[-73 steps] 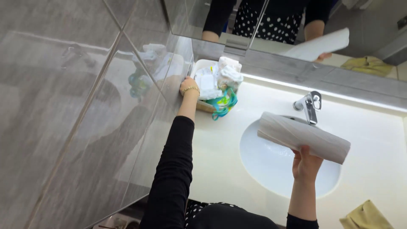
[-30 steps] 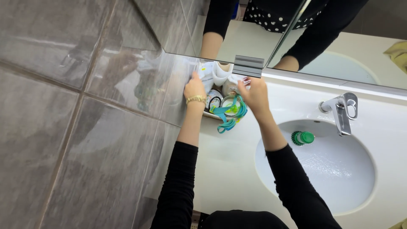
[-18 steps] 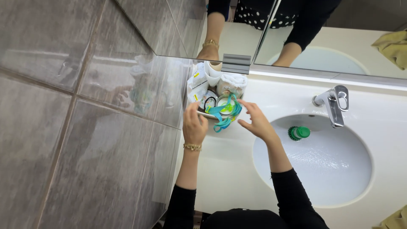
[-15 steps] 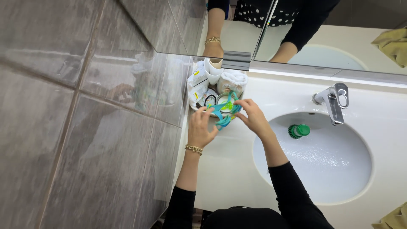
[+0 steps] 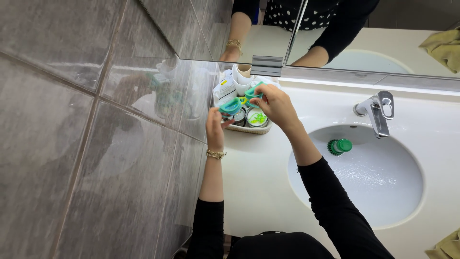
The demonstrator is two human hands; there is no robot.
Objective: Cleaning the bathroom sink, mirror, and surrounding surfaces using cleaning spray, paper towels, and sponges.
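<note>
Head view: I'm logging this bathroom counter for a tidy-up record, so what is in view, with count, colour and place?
goggles: one pair, teal, held above the basket
basket: one, pale, counter corner by the wall
round tins: two, in the basket
rolled towels: white, at the basket's back
sink: one, white, set in the counter
tap: one, chrome, behind the sink
brush: one, green, in the sink
cloth: one, yellow, lower right
left hand: fingers on the goggles
right hand: fingers on the goggles

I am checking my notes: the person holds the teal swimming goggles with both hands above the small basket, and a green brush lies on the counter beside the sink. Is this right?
Not quite. The head view shows the green brush lying inside the sink basin, not on the counter. The rest holds: left hand and right hand hold the teal swimming goggles above the small basket.
</note>
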